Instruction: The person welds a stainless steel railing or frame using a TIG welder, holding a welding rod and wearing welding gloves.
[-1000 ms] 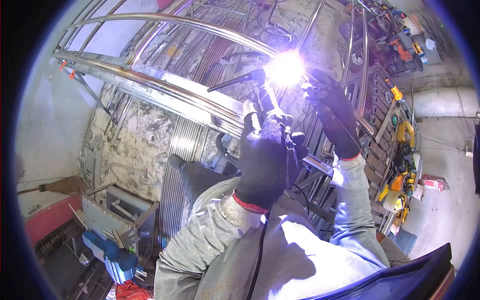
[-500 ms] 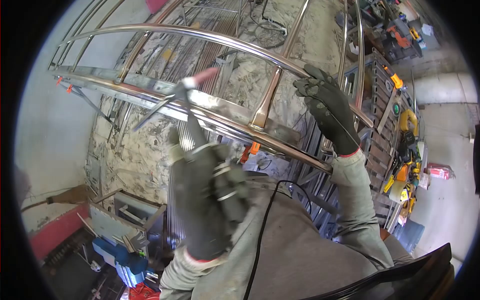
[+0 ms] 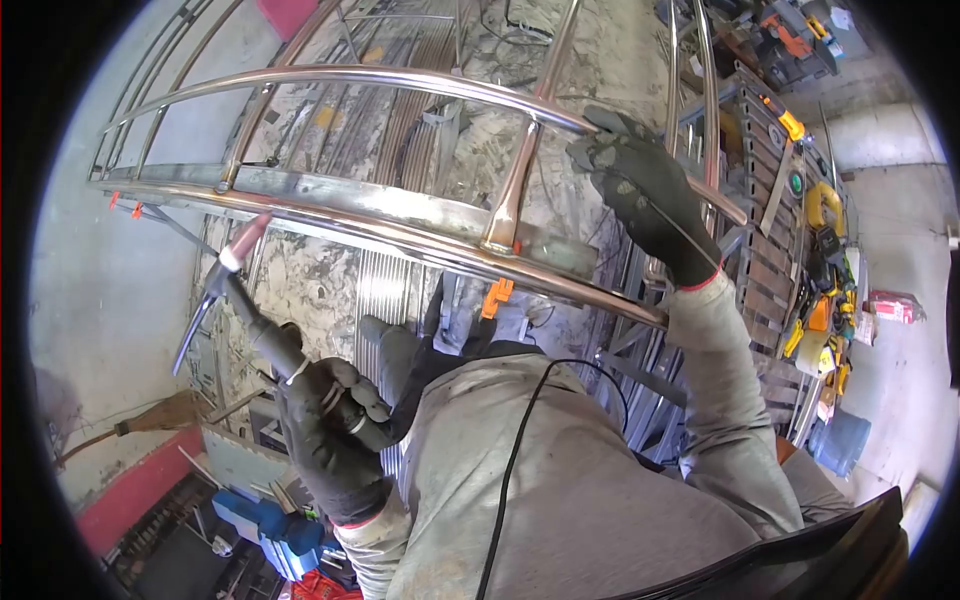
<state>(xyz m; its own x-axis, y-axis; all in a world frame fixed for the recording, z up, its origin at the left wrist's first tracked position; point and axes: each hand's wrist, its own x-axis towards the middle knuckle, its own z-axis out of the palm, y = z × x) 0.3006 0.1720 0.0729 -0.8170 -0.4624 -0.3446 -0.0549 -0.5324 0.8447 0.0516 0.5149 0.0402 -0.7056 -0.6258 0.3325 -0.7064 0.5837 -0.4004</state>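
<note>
My left hand (image 3: 335, 425), in a dark glove, is closed around the handle of a TIG welding torch (image 3: 262, 325). The torch's pink nozzle (image 3: 248, 238) points up beside the lower rail (image 3: 375, 228), with a small gap seeming to lie between them; its long dark cap slants down to the left. On the other side, my gloved right hand (image 3: 650, 195) wraps around the curved upper tube (image 3: 420, 80) of a shiny metal frame. Across the back of that glove runs a thin wire or rod (image 3: 682, 230). A short post (image 3: 515, 185) joins the two rails.
Orange clamps (image 3: 496, 298) sit under the lower rail. At right, a slatted rack (image 3: 757, 240) stands beside yellow power tools (image 3: 824, 207). Lower left are a blue vise-like tool (image 3: 270, 530) and a broom (image 3: 160, 415). Metal tubes lie on the stained floor.
My left hand has swung down and left with the torch, its nozzle now farther left along the lower rail. My right hand stays on the upper tube; the view has shifted slightly.
</note>
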